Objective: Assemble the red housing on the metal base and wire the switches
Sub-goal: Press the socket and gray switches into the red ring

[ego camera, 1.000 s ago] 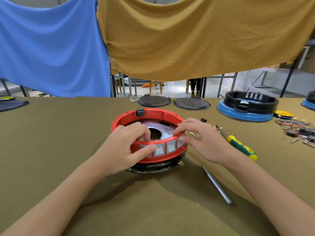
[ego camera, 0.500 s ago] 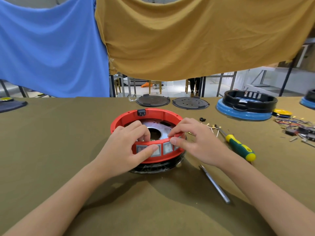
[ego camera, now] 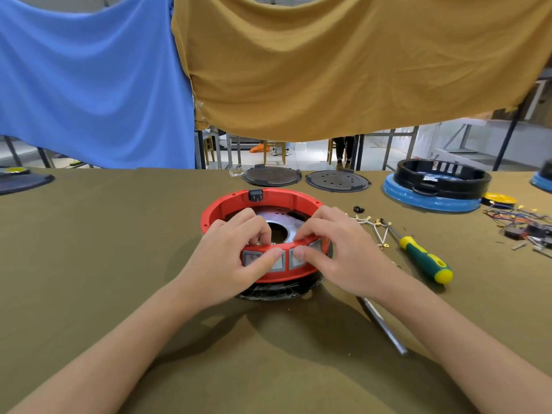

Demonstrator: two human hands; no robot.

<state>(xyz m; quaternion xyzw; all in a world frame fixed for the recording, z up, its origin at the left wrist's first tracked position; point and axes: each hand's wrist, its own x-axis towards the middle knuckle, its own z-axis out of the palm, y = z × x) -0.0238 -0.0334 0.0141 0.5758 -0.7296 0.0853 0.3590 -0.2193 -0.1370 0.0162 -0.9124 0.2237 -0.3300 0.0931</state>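
1. Head view. Red housing [ego camera: 230, 206] sits on the metal base [ego camera: 276, 216] at the table's [ego camera: 89, 234] centre; a black wrapped part [ego camera: 277, 289] shows under its near edge.
2. Switches [ego camera: 250, 258]: a row of grey rockers set in the housing's near wall, facing the camera; partly covered by both thumbs.
3. Left hand [ego camera: 227, 264]: fingers curled over the near rim into the housing, thumb pressed on the outer wall across a switch. It grips the housing wall.
4. Right hand [ego camera: 343, 255]: fingers curled over the rim from the right, thumb pressed on the next switch. It also pinches the wall. Thumb tips nearly meet.
5. Black socket [ego camera: 256, 195] sits in the housing's far wall.
6. Right of the housing: loose terminals [ego camera: 375, 222], a green-yellow screwdriver [ego camera: 424, 258], a metal rod [ego camera: 383, 327] nearer the camera.
7. Far edge: two dark round plates [ego camera: 271, 176], a black ring on a blue base [ego camera: 433, 198], a wire tangle [ego camera: 519, 222] at right.
8. Blue cloth [ego camera: 89, 79] and mustard cloth [ego camera: 343, 64] hang behind.
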